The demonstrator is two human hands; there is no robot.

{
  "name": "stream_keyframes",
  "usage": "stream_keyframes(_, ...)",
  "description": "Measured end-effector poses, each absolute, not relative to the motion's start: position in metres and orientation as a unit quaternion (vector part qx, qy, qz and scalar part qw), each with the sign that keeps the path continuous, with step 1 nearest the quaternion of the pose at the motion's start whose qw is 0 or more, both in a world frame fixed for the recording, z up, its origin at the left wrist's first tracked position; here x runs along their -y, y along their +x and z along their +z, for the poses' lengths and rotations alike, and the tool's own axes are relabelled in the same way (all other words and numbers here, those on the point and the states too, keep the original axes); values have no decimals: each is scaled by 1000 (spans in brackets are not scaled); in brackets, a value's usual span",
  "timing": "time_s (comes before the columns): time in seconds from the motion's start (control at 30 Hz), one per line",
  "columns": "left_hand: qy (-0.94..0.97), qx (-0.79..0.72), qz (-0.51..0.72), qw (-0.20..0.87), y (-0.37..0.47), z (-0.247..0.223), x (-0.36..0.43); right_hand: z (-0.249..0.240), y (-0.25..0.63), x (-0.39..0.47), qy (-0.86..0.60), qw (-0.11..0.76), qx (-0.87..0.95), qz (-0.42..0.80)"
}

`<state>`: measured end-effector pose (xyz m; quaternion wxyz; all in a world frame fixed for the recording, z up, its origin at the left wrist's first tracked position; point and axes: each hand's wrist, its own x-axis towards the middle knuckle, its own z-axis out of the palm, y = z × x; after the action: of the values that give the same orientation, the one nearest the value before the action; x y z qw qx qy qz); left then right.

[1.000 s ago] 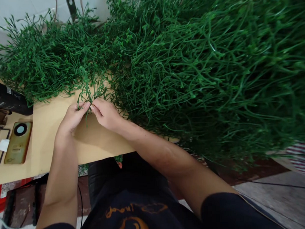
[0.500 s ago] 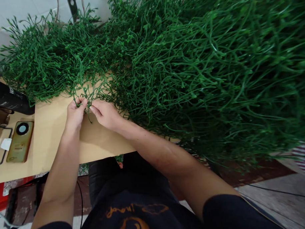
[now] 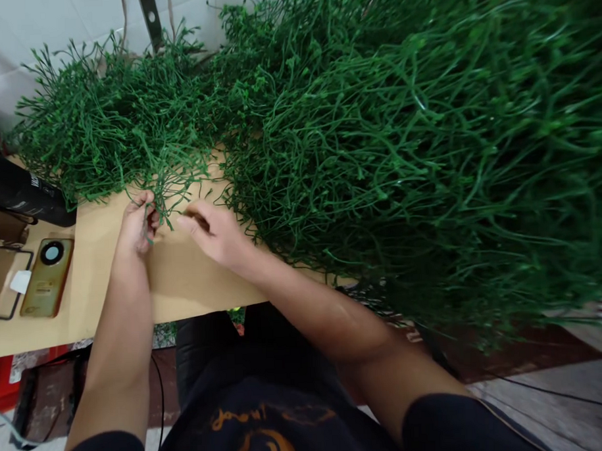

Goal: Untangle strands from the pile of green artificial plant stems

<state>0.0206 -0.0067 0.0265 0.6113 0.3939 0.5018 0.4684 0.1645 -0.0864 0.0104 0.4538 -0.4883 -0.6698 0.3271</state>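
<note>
The left hand (image 3: 139,224) is gripping a sprig (image 3: 167,189) above the table (image 3: 199,282); its stems could be snagging in the pile (image 3: 104,124) behind, if pulled carelessly. The right hand (image 3: 217,235) is hovering apart, half-curled; whether it is holding anything, I cannot tell. A phone (image 3: 49,280) and bottle (image 3: 26,192) are lying leftward; white tiles (image 3: 42,30) are rising behind.
</note>
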Motion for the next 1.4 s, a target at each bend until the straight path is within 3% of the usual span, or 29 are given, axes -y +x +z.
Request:
stream_keyframes(0.23,397,-434,399,703,20,22,8,-7,171,69,-550,508,593,296)
stream_keyframes(0.7,462,-435,398,662,32,22,15,-8,165,64,-551,416,653,311)
stream_keyframes(1.1,496,-446,420,615,34,17,14,0,166,71,-504,489,629,334)
stream_keyframes(1.4,490,-467,443,588,39,13,13,-1,169,67,-503,442,651,358)
